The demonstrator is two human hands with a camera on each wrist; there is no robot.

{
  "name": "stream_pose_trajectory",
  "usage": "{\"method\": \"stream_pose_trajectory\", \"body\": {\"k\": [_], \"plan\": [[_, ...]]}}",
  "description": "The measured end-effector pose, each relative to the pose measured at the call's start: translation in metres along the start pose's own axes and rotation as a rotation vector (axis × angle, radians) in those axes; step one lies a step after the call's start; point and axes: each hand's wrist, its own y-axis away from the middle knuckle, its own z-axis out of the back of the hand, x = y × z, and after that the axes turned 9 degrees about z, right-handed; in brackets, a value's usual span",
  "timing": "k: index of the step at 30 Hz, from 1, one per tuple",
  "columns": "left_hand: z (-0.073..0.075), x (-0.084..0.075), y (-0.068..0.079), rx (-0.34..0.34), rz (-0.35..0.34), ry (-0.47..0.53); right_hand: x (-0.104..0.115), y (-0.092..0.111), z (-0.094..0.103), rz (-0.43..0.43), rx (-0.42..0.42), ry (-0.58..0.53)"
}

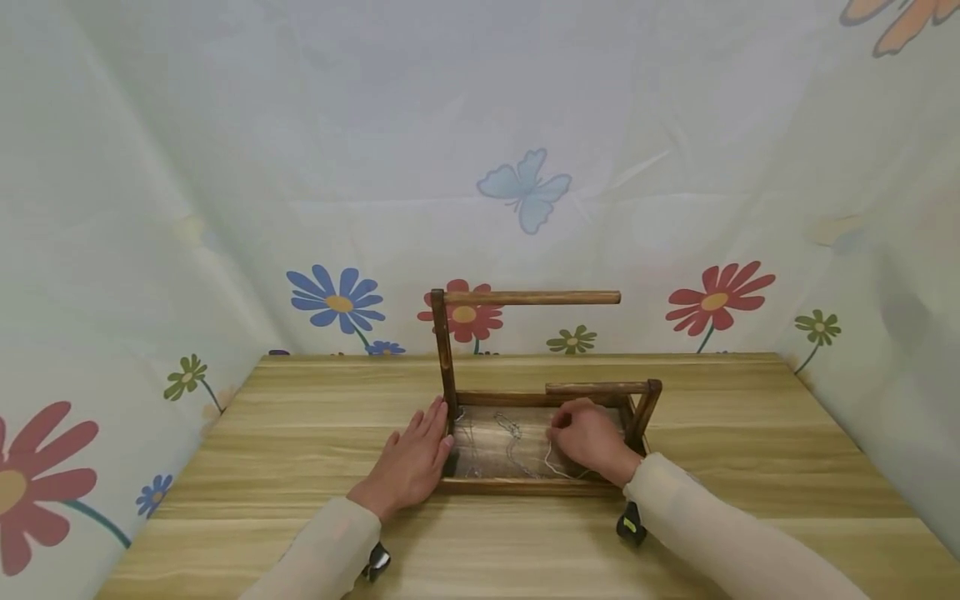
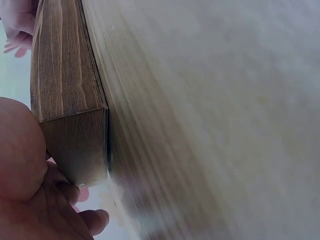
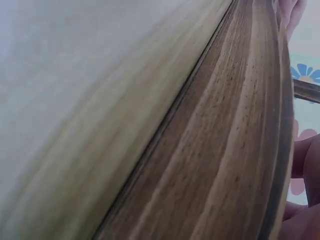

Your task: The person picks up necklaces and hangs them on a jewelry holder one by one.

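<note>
A dark wooden jewelry stand (image 1: 525,486) sits on the table; it has a shallow tray with two posts, each bearing a horizontal bar. My left hand (image 1: 411,458) rests against the tray's left side, fingers fairly straight; the left wrist view shows the hand (image 2: 25,185) at the tray's corner. Inside the tray, my right hand (image 1: 592,437) has its fingers curled and pinches a thin pale necklace (image 1: 562,473), whose strand trails over the tray floor. Several thin silvery chains (image 1: 512,429) lie in the tray's middle and left. The right fingertips are partly hidden.
The taller bar (image 1: 532,297) reaches right from the left post; a lower bar (image 1: 600,388) extends left from the right post, just above my right hand. Wood-grain tabletop (image 1: 322,417) surrounds the stand. A flowered cloth backdrop (image 1: 420,167) stands behind and at both sides.
</note>
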Motion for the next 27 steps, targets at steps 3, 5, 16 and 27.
{"method": "stream_pose_trajectory", "body": {"k": [3,5,16,27], "plan": [[0.001,0.0,0.0,-0.002,0.001,0.0,-0.001,-0.003,-0.001,-0.047,0.003,-0.03],[0.001,0.0,0.0,0.0,0.004,0.002,-0.001,-0.004,-0.002,-0.07,-0.003,-0.049],[0.002,-0.001,-0.001,0.015,0.007,0.006,-0.004,-0.013,-0.011,-0.053,0.023,0.061],[0.002,0.0,0.001,0.005,0.011,0.022,0.009,-0.01,-0.019,0.106,0.182,0.296]]}}
